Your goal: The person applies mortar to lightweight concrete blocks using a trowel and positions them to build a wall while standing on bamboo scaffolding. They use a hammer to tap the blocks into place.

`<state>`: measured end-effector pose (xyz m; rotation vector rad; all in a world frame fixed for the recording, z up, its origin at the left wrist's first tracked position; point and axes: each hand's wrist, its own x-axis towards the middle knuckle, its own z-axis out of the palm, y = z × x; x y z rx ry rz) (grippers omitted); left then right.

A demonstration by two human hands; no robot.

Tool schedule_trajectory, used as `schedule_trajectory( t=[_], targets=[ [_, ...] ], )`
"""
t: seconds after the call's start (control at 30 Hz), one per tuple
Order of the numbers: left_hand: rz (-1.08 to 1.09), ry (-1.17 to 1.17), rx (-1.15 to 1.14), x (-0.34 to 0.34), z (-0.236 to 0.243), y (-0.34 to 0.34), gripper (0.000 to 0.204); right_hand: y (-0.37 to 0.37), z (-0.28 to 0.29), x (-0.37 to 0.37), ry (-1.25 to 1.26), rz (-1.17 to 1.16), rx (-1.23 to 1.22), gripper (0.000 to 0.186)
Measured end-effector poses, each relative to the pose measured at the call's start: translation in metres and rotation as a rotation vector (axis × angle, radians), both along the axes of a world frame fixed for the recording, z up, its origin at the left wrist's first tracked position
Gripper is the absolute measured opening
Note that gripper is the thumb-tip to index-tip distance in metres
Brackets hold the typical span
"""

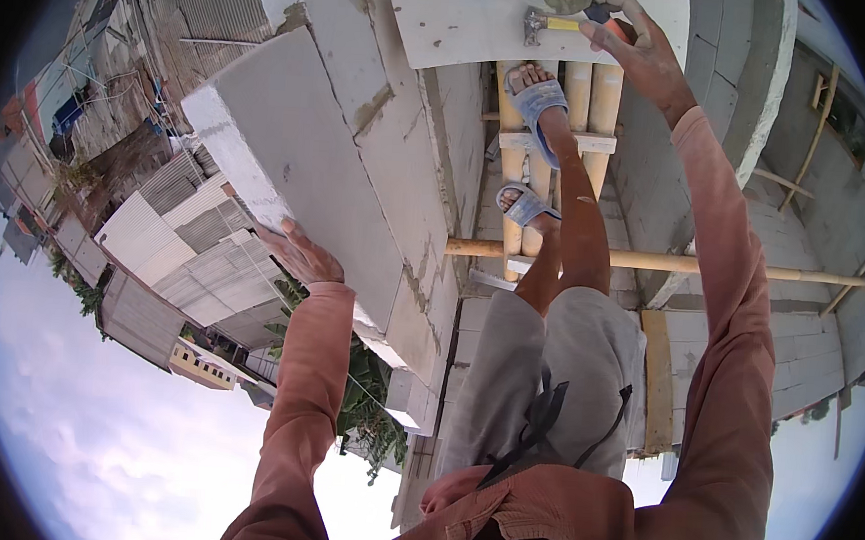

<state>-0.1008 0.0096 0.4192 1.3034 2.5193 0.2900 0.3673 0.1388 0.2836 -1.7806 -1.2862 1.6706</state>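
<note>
The relation that counts most is how the hammer (563, 25) lies against our right hand (647, 53): it rests across the pale block (448, 21) ahead of us, its long axis running roughly left to right, with the steel head at the left end and the yellow, black and orange handle pointing right, into the space between our thumb and forefinger. We judge, then, that handle and palm are already lined up, and the head lies leftward, past our fingertips. That hand is loosely curled, thumb over the near side of the handle and forefinger arched beyond it with a visible gap; we cannot tell whether it bears any of the hammer's weight. Our left hand (304, 258) is much farther off, low on the left, open and laid against the outer edge of the light grey wall block (306, 153), holding nothing. Between the two sides, our sandalled feet (542, 103) are on the bamboo poles (607, 95), just this side of the pale block.
</note>
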Motion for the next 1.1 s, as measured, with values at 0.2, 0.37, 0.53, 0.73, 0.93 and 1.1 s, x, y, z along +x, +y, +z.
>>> schedule_trajectory(
  t=[0.2,0.37,0.53,0.73,0.93,1.1],
  targets=[
    [0.043,0.022,0.017,0.014,0.001,0.002,0.092,-0.115,-0.001,-0.19,0.238,-0.18,-0.1,0.049],
    [-0.036,-0.051,0.037,-0.001,-0.007,-0.004,0.092,-0.135,0.003,-0.304,0.026,-0.321,0.072,0.035],
    [0.008,-0.139,0.077,-0.005,-0.007,-0.006,0.09,-0.138,0.037,-0.348,-0.175,-0.273,0.24,0.032],
    [-0.014,-0.077,0.095,0.006,0.0,-0.002,0.089,-0.16,0.044,-0.309,-0.142,-0.152,0.249,0.031],
    [-0.017,-0.052,0.087,0.005,-0.002,-0.001,0.092,-0.107,0.004,-0.306,0.194,-0.547,-0.238,0.026],
    [-0.008,-0.057,0.071,0.001,-0.006,-0.004,0.096,-0.084,0.0,-0.305,0.183,-0.358,-0.01,0.029]
  ],
)
